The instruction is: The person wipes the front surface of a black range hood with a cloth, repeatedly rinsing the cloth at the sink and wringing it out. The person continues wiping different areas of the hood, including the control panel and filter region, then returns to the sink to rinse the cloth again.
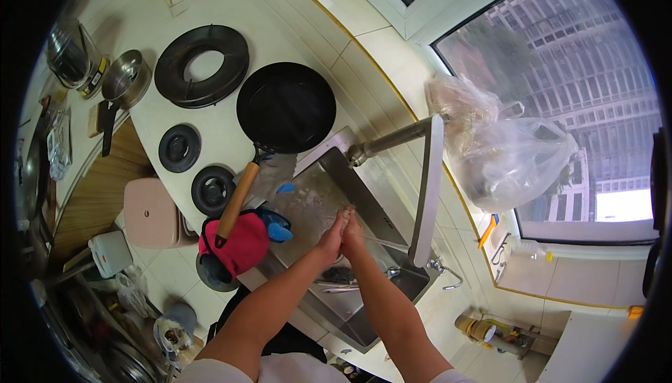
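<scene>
Over the stainless steel sink [294, 257], my left hand [329, 239] and my right hand [355, 233] are pressed together, palm against palm. A thin stream of water [386, 243] runs from the faucet [426, 189] to my hands. Whether anything is between the palms is hidden. Below my wrists in the sink lie a dark scouring pad [337, 275] and some pale utensils [338, 289]. Whitish suds or residue spot the basin floor beyond my fingertips.
A black frying pan [286, 107] rests on the counter, its wooden handle [239, 202] reaching over a red cloth [244, 244]. Nearby are a grey cloth [273, 178], blue items [277, 228], burner parts [179, 148] and a wok ring [236, 63]. Plastic bags [512, 162] hang by the window.
</scene>
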`<state>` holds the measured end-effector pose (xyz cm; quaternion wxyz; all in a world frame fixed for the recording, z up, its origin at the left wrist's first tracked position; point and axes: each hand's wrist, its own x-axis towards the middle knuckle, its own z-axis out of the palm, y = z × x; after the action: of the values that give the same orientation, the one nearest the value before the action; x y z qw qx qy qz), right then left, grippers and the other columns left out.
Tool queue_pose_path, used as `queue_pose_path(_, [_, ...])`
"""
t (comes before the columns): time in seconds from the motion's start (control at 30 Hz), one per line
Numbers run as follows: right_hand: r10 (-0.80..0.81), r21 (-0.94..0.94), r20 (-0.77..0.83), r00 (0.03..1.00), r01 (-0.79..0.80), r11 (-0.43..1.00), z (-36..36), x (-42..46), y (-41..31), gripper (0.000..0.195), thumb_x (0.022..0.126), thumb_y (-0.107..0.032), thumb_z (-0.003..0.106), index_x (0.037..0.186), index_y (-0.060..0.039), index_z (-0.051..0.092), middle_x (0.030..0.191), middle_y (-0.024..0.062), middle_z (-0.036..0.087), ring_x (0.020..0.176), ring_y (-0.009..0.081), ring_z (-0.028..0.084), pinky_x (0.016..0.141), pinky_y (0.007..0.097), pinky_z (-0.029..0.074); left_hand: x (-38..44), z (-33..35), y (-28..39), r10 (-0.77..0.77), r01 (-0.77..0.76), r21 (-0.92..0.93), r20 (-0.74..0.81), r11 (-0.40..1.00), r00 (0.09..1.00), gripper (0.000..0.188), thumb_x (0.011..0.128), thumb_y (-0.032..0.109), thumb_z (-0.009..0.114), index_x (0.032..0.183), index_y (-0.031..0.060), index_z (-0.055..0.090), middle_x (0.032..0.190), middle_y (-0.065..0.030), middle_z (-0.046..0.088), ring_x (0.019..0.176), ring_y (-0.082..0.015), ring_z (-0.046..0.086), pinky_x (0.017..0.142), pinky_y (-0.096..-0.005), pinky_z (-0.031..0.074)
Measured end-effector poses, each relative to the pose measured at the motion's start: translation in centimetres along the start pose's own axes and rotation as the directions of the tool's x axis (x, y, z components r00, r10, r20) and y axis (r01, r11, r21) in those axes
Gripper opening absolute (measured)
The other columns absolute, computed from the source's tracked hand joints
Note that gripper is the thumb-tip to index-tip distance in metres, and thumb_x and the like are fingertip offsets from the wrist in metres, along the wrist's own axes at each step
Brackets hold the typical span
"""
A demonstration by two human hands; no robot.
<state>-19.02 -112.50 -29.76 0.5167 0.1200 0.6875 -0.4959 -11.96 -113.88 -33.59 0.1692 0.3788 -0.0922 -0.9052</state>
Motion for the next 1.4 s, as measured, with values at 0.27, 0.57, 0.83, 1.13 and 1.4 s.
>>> queue_pose_path(0.27, [-0.254, 0.400, 0.223, 0.941, 0.149, 0.904, -1.9, 1.2, 2.2, 0.065, 0.104, -0.050, 0.033, 0.144, 0.0005, 0.040, 0.145, 0.0150, 0.046, 0.133, 0.0283, 0.044, 0.113, 0.0406, 0.033, 0.4, -1.5, 1.1, 0.228, -0.232, -0.023, -0.126, 0.972, 0.966, 0.033, 0.096, 0.034, 0.060, 0.113, 0.0058, 0.059, 0.102, -0.0036, 0.063, 0.093, -0.0144, 0.061, 0.079, -0.0306, 0.048])
queue_pose_path(0.57, [-0.238, 0.571, 0.010, 0.971, 0.190, 0.799, -5.0, -3.7, 2.5, 0.051, 0.105, -0.044, 0.036, 0.128, 0.0002, 0.048, 0.132, 0.0156, 0.054, 0.118, 0.0306, 0.056, 0.101, 0.0438, 0.047, 0.0, 2.0, 1.7, 0.274, -0.233, 0.198, -0.211, 0.952, 0.938, 0.033, 0.100, 0.036, 0.056, 0.106, 0.0041, 0.061, 0.095, -0.0044, 0.065, 0.086, -0.0139, 0.061, 0.076, -0.0303, 0.050])
queue_pose_path(0.83, [-0.420, -0.186, -0.006, 0.907, 0.412, 0.892, -3.5, -4.6, 2.4, 0.023, 0.097, -0.026, 0.061, 0.090, -0.0049, 0.063, 0.086, 0.0054, 0.063, 0.075, 0.0141, 0.060, 0.070, 0.0306, 0.050, 0.8, 0.8, 0.5, 0.313, -0.255, 0.395, -0.088, 0.883, 0.946, 0.045, 0.101, 0.043, 0.049, 0.090, 0.0027, 0.065, 0.083, -0.0089, 0.064, 0.078, -0.0160, 0.058, 0.072, -0.0325, 0.047])
queue_pose_path(1.13, [-0.650, -0.467, -0.125, 0.749, 0.534, 0.705, -0.7, -1.5, 1.8, 0.045, 0.099, -0.036, 0.050, 0.087, 0.0053, 0.063, 0.079, 0.0131, 0.063, 0.075, 0.0273, 0.059, 0.069, 0.0425, 0.047, -0.5, 1.2, 2.9, 0.350, -0.292, 0.856, 0.141, 0.426, 0.926, 0.054, 0.098, 0.044, 0.044, 0.092, -0.0035, 0.067, 0.096, -0.0280, 0.067, 0.092, -0.0415, 0.065, 0.081, -0.0469, 0.048])
queue_pose_path(1.4, [-0.093, 0.407, 0.202, 0.975, 0.003, 0.913, -2.6, -3.3, -2.4, 0.048, 0.096, -0.056, 0.048, 0.091, -0.0090, 0.058, 0.082, 0.0090, 0.065, 0.072, 0.0245, 0.065, 0.067, 0.0378, 0.053, -4.6, 4.6, 7.5, 0.012, -0.083, 0.459, 0.154, 0.885, 0.988, 0.023, 0.092, 0.033, 0.064, 0.082, 0.0127, 0.063, 0.073, 0.0027, 0.058, 0.068, -0.0086, 0.054, 0.059, -0.0243, 0.040])
